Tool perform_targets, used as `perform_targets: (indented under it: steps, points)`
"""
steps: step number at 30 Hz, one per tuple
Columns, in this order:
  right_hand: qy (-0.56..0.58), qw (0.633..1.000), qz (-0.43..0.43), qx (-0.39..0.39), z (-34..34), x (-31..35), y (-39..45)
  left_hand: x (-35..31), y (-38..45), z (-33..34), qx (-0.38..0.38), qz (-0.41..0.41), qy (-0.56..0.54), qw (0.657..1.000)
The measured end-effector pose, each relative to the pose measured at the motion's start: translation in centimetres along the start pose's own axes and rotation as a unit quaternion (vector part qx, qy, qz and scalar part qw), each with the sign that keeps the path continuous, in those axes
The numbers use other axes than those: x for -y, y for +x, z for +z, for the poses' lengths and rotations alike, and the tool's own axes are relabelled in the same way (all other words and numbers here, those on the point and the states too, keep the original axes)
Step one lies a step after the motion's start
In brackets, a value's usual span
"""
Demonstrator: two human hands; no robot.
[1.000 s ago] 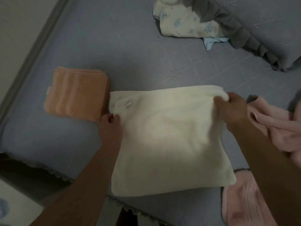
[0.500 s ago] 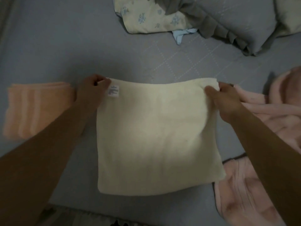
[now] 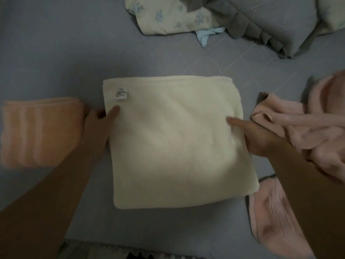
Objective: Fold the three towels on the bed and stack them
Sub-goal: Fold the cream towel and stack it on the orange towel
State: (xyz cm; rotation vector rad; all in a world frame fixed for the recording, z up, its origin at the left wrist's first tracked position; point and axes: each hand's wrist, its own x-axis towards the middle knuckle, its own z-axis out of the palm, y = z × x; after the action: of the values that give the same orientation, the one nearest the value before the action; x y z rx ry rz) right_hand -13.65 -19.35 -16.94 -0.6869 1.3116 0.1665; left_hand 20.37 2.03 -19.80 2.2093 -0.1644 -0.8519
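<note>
In the middle of the grey-blue quilted bed (image 3: 56, 53) a cream towel (image 3: 177, 146) lies flat, folded into a rough square, with a small white label (image 3: 121, 93) showing near its far left corner. The left hand (image 3: 99, 122) sits at the towel's left edge, thumb laid on top of the cloth just below the label and the other fingers hidden at or under the edge, so it seems to pinch the edge, though how firmly cannot be told. The right hand (image 3: 252, 135) is at the right edge, thumb stretched out over the top surface and the rest of the hand hidden beside or beneath the fabric; its grip likewise cannot be judged beyond that light pinch. Just left of the left hand, touching or nearly touching the wrist, lies a folded orange towel (image 3: 41, 131) with paler stripes, blurred. To the right, a crumpled pink towel (image 3: 298, 131) is bunched close against the right forearm, and part of it drapes down at the near right, beside the cream towel's near right corner. At the far side, well apart from the towels, rest a pale floral cloth (image 3: 168, 15), a scrap of light blue fabric (image 3: 207, 34) and a grey ruffled pillow (image 3: 270, 25).
</note>
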Motion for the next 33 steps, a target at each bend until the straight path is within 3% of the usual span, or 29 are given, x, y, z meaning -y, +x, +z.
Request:
perform_targets:
  steps: [2, 6, 9, 11, 13, 15, 21, 25, 28, 31, 33]
  points:
    - [-0.003, 1.000, 0.016, 0.023, -0.7, -2.4, -1.0, 2.6, -2.4, -0.6, 0.012, -0.023, 0.013, 1.000]
    - [-0.014, 0.992, -0.090, -0.082, -1.7, -4.9, -1.9, 7.3, -7.1, -1.2, 0.052, -0.043, 0.016, 0.998]
    - [-0.105, 0.941, -0.238, -0.218, -2.4, -5.4, -2.2, 8.9, -8.6, -1.8, -0.002, -0.009, 0.008, 1.000]
    - [-0.129, 0.922, -0.263, -0.252, -2.5, -6.0, -2.3, 8.8, -9.2, -1.6, -0.034, 0.013, 0.005, 0.999]
    - [-0.134, 0.945, -0.190, -0.228, -2.4, -7.2, -2.3, 9.0, -9.9, -1.0, -0.038, -0.003, 0.013, 0.999]
    - [-0.066, 0.975, -0.118, -0.174, -2.7, -8.4, -2.8, 9.3, -10.6, -0.6, -0.025, -0.032, 0.011, 0.999]
    - [-0.053, 0.989, -0.117, -0.073, -3.8, -9.5, -4.0, 12.5, -14.4, -1.6, 0.022, -0.061, -0.004, 0.998]
    - [0.107, 0.993, -0.045, -0.016, -3.6, -9.7, -3.9, 13.8, -16.7, -1.9, 0.012, -0.055, -0.051, 0.997]
    - [-0.003, 0.993, -0.108, -0.053, -3.3, -10.0, -3.6, 13.5, -17.3, -1.3, 0.000, -0.048, -0.022, 0.999]
    - [-0.128, 0.970, -0.189, -0.084, -3.0, -10.1, -3.6, 12.1, -17.8, -0.6, -0.047, -0.051, 0.038, 0.997]
    - [-0.147, 0.957, -0.225, -0.113, -2.8, -10.2, -3.5, 10.2, -18.1, 0.2, -0.114, 0.020, 0.143, 0.983]
